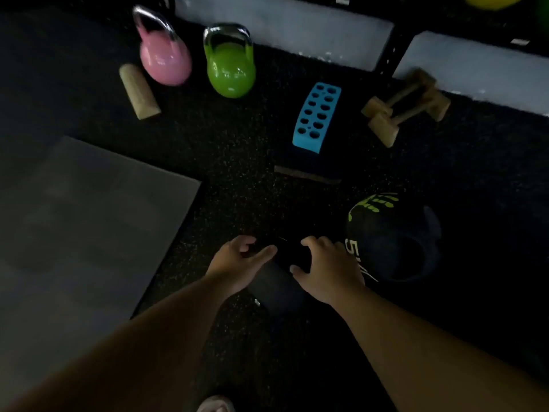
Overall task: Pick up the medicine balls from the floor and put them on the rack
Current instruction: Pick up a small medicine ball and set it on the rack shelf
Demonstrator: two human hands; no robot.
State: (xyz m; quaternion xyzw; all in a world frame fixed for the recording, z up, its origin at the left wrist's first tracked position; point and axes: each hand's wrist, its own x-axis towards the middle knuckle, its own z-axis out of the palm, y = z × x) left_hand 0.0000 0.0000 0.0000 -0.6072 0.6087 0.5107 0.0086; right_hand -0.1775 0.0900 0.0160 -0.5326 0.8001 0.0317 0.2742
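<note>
The floor [237, 162] is black rubber flecked with pale specks, dimly lit. A plain grey mat [89, 209] covers it at the left. Along the far side runs a pale wall base, with the black upright of the rack [389, 52] standing against it and a yellow ball [490, 1] showing at the top right edge.

On the far floor stand a pink kettlebell [165, 55] and a green kettlebell [230, 66] side by side, with a wooden block [139, 91] lying just left of the pink one. To the right lies a blue block with round holes [317, 116], and beyond it a pair of wooden parallettes [404, 108] against the wall base.

The black medicine ball [395, 236], printed with a green hand and lettering, sits on the floor at the near right. The right hand [329, 269] is just beside its left face, fingers spread and loose, gripping nothing. The left hand [237, 263] is near it, fingers likewise curled open and empty. Between and under the hands lies a dark rounded object too dim to name.
</note>
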